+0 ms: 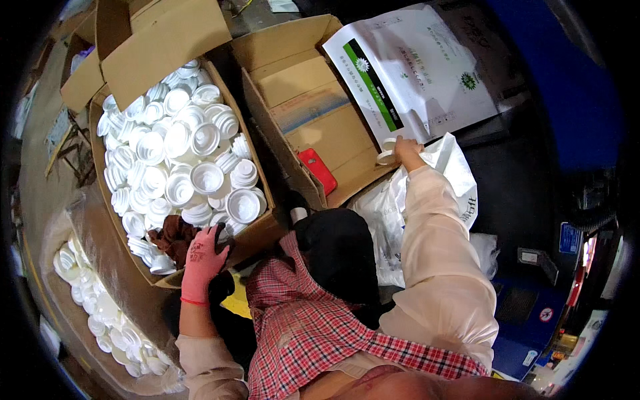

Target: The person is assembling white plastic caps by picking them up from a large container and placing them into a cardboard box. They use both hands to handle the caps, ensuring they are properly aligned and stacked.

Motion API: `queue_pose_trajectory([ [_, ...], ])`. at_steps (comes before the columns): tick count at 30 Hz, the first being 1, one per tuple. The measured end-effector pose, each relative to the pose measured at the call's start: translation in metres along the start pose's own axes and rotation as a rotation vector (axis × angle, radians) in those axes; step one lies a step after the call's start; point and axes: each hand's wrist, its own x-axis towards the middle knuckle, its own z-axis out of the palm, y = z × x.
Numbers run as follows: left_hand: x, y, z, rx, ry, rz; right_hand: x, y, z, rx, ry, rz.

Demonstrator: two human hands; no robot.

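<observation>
My right hand, bare, pinches a white round plastic piece beside the right edge of an open cardboard box. Much of that piece is hidden by the fingers. A pink glove with black fingertips covers my left hand, which is closed against a dark brown cloth at the near edge of another box. White ribbed plastic caps fill this left box in a heap, and the cloth lies on them.
A red phone-like object lies inside the middle box. Right of it are a flat printed white sheet and a white plastic bag under my forearm. More white caps fill a lined container at lower left. Blue machinery stands at right.
</observation>
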Motion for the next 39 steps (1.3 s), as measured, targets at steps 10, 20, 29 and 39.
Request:
queue_pose_trajectory([
  [10, -0.008, 0.005, -0.01, -0.092, 0.039, -0.047, -0.067, -0.048, -0.069, 0.703, 0.592, -0.703],
  [20, -0.023, 0.032, -0.052, -0.48, 0.548, 0.116, -0.326, -0.225, -0.179, 0.952, 0.266, -1.476],
  [29, -0.043, -0.017, -0.048, -0.603, 0.614, 0.007, -0.381, -0.215, -0.183, 0.539, 0.645, -1.607],
  [39, -0.04, -0.037, -0.049, -0.469, 0.824, -0.216, -0.25, 0.087, -0.13, 0.481, 0.688, -0.567],
])
